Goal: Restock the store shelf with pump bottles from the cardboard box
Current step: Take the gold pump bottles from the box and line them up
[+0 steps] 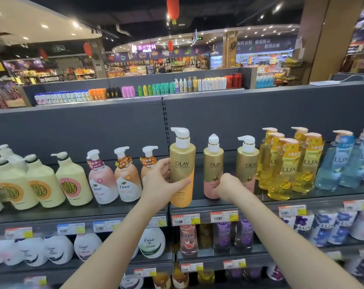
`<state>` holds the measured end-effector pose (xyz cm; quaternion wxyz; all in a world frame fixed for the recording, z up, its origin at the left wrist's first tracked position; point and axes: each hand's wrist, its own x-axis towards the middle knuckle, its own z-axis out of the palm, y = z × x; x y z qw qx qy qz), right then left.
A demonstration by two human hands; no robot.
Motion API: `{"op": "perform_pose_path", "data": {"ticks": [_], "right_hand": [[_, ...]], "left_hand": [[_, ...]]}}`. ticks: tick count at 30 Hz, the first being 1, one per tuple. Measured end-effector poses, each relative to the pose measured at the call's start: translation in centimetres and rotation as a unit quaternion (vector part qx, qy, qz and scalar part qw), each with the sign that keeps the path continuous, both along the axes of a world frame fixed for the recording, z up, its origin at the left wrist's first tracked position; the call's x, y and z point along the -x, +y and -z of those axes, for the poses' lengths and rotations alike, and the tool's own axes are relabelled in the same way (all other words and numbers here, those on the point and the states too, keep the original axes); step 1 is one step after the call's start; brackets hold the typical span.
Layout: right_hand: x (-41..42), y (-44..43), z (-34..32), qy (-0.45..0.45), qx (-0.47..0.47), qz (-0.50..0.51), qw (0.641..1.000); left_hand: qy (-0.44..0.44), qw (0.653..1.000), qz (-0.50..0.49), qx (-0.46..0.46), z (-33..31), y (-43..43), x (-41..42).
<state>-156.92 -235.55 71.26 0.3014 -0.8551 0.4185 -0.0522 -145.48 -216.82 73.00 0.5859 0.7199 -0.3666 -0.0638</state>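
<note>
Gripping a tall gold-and-orange plastic pump bottle [182,172] marked OLAY with the left hand [159,184], thumb laid across the front below the lettering, fingers curled round the far side. Holds it upright at the front edge of the dark grey metal shelf [114,212], white pump spout turned left, base level with the shelf lip; cannot tell whether set down or just clear of it.

Reaches with the right hand [227,187] to the neighbouring gold-and-pink pump bottle [213,161], also marked OLAY, and closes curled fingers on its pink lower part, back of the hand toward the camera. Upright on the same shelf, set further back than the orange one. Just beside it on the right, a third gold OLAY bottle [247,161], apart from both hands.

Further right, a tight cluster of clear yellow LUX pump bottles [289,170], then pale blue LUX bottles [343,163]. To the left, pink and peach Dove pump bottles [102,180], one partly hidden behind the left hand, then squat cream bottles [72,180].

Along the shelf front, red-and-white price tags [185,219]; beneath, white Dove bottles [152,244] and purple LUX bottles [222,234].
</note>
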Motion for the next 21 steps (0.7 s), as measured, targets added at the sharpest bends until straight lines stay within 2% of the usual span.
{"op": "perform_pose_path", "data": {"ticks": [2, 5, 7, 13, 21], "right_hand": [[-0.3, 1.5, 0.5, -0.076, 0.025, -0.018, 0.997], [-0.9, 3.5, 1.3, -0.233, -0.104, -0.126, 0.959], [-1.5, 3.8, 1.9, -0.270, -0.160, -0.164, 0.935], [-3.1, 4.1, 2.8, -0.326, -0.137, -0.130, 0.926], [-4.7, 3.7, 3.7, -0.302, -0.118, -0.119, 0.938]], "left_hand": [[0.004, 1.000, 0.002, 0.002, 0.5, -0.5, -0.1], [0.014, 1.000, 0.006, 0.009, 1.2, -1.4, -0.3], [0.026, 1.000, 0.008, 0.012, 1.9, -1.9, -0.6], [0.069, 0.997, 0.015, 0.014, 4.2, -3.7, -2.2], [0.086, 0.996, 0.031, -0.016, 5.9, -5.1, -4.2]]}}
